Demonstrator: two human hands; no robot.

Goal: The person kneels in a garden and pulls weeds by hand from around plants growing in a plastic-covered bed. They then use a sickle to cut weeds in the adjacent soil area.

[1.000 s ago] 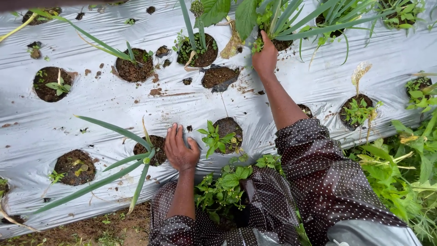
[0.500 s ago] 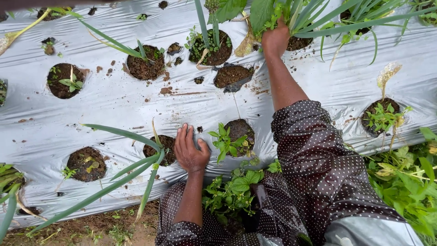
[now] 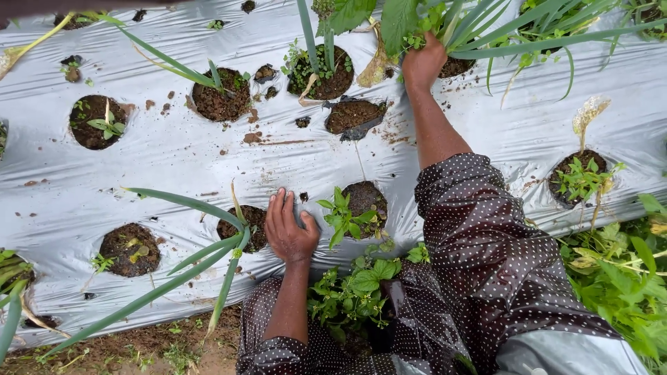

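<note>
My left hand (image 3: 289, 228) lies flat, fingers apart, on the silver plastic mulch sheet (image 3: 174, 156), between a soil hole with a long-leaved onion plant (image 3: 229, 232) and a hole with a small leafy weed (image 3: 344, 215). My right hand (image 3: 422, 59) reaches far across the sheet and is closed around small green weeds (image 3: 415, 40) at the base of a clump of long green leaves (image 3: 500, 28) in a far planting hole. Both arms wear dark polka-dot sleeves (image 3: 486, 243).
Round soil holes (image 3: 221, 103) dot the sheet, some with seedlings (image 3: 104, 125). A torn flap of plastic with soil (image 3: 351, 114) lies mid-sheet. Leafy weeds (image 3: 354, 281) grow at the near edge and at the right (image 3: 618, 271). Bare earth (image 3: 139, 351) borders the bottom left.
The view shifted as I leaned forward. My right hand reached further into the far clump and closed on the small weeds. The left hand stayed planted on the sheet.
</note>
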